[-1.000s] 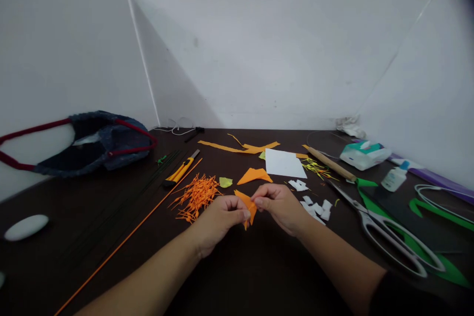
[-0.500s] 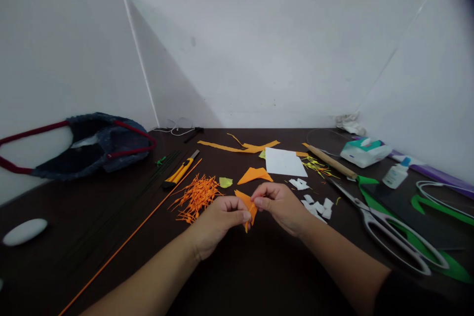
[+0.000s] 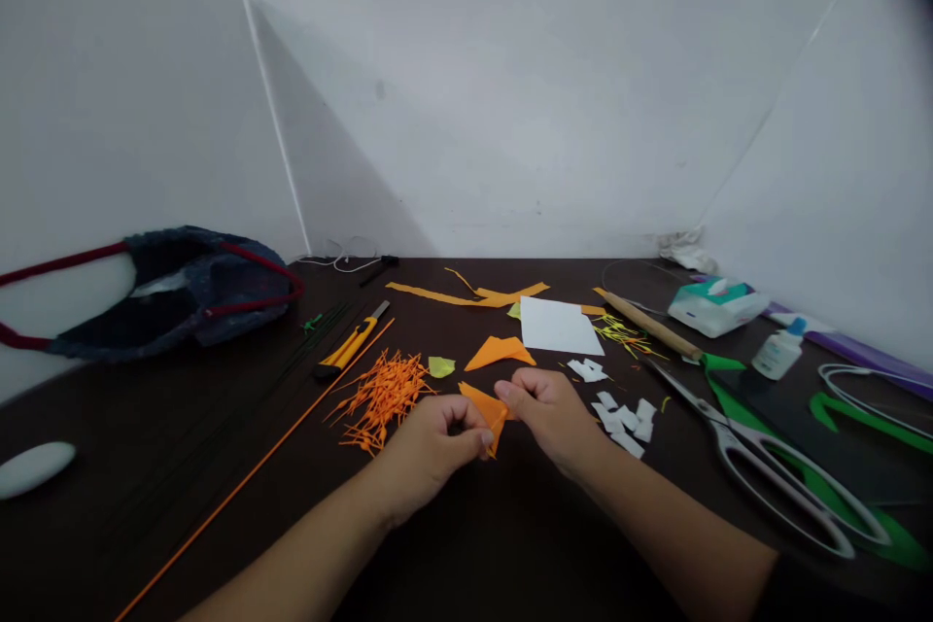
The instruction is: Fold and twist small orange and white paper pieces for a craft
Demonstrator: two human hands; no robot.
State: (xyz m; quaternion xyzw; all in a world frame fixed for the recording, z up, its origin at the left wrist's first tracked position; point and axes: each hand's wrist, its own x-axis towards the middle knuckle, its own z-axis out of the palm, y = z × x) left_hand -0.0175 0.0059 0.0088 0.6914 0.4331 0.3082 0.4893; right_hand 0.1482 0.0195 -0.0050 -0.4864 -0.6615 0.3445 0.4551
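Note:
Between my two hands is a small piece of orange crepe paper [image 3: 487,410], held just above the dark table. My left hand [image 3: 435,442] pinches its lower left part between thumb and fingers. On its right edge, my right hand [image 3: 550,415] closes thumb and forefinger. Just beyond lies another folded orange paper piece [image 3: 500,351]. To the left of it is a small yellow-green paper scrap [image 3: 441,366]. A heap of thin twisted orange paper strands [image 3: 386,396] spreads beside my left hand.
Scissors [image 3: 758,457], white paper bits [image 3: 625,420], a white sheet [image 3: 560,326] and a glue bottle [image 3: 778,350] lie to the right. On the left are a yellow box cutter [image 3: 354,342], a long orange stick [image 3: 248,476] and a denim bag [image 3: 182,296]. Orange strips [image 3: 466,295] lie farther back.
My right hand has shifted slightly right along the orange paper, and more of the piece's face shows. The left hand keeps its pinch. The camera view has moved a little.

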